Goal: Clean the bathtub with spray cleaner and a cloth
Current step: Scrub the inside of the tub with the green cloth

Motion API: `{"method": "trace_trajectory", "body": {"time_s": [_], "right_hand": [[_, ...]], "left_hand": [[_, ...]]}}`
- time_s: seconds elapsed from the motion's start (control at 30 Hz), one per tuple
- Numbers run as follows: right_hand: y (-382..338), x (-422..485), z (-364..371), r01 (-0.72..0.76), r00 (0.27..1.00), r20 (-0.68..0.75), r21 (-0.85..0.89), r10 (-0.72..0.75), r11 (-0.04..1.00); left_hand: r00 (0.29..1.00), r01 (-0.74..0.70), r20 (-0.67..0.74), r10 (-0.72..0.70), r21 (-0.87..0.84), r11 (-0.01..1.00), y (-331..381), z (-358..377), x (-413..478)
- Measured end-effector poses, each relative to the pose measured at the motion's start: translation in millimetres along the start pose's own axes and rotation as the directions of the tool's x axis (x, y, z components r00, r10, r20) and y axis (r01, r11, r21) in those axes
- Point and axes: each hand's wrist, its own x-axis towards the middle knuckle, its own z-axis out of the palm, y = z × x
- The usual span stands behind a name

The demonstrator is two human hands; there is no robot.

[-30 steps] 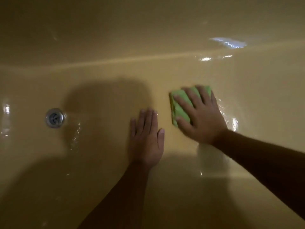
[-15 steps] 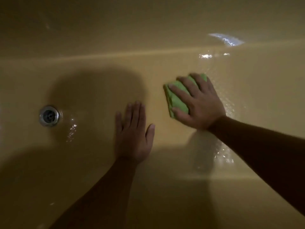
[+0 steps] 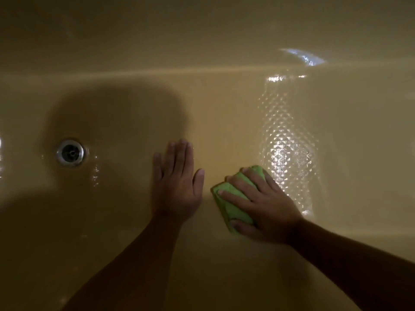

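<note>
I look down into a yellow bathtub with a glossy, wet floor. My right hand lies spread on a folded green cloth and presses it flat against the tub floor, fingers straight over it. Only the cloth's left side and far corner show past the fingers. My left hand rests flat on the tub floor just left of the cloth, fingers together and straight, holding nothing. No spray bottle is in view.
A round metal drain sits in the tub floor at the left, in shadow. A wet streak glistens beyond my right hand. The far tub wall rises at the top.
My right hand has slid the cloth back toward me and slightly right, leaving a wet streak beyond it. My left hand has stayed flat on the floor.
</note>
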Motion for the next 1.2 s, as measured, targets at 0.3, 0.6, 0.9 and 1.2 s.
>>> {"method": "trace_trajectory", "body": {"time_s": [0.3, 0.6, 0.9, 1.2], "right_hand": [[100, 152, -37, -0.243, 0.925, -0.315, -0.067, 0.211, 0.968], [-22, 47, 1, -0.197, 0.976, -0.081, 0.067, 0.203, 0.978], [14, 103, -4, -0.126, 0.978, -0.167, -0.025, 0.121, 0.992], [41, 182, -24, -0.386, 0.866, -0.322, 0.056, 0.382, 0.921]], "left_hand": [[0.997, -0.044, -0.061, 0.043, -0.028, 0.999, -17, 2, 15], [0.999, 0.007, 0.043, -0.006, -0.028, 1.0, -26, -2, -13], [0.999, 0.0, 0.041, 0.002, -0.057, 0.998, -38, -1, -3], [0.999, -0.024, 0.048, 0.025, -0.014, 1.0, -48, -4, 8]]}}
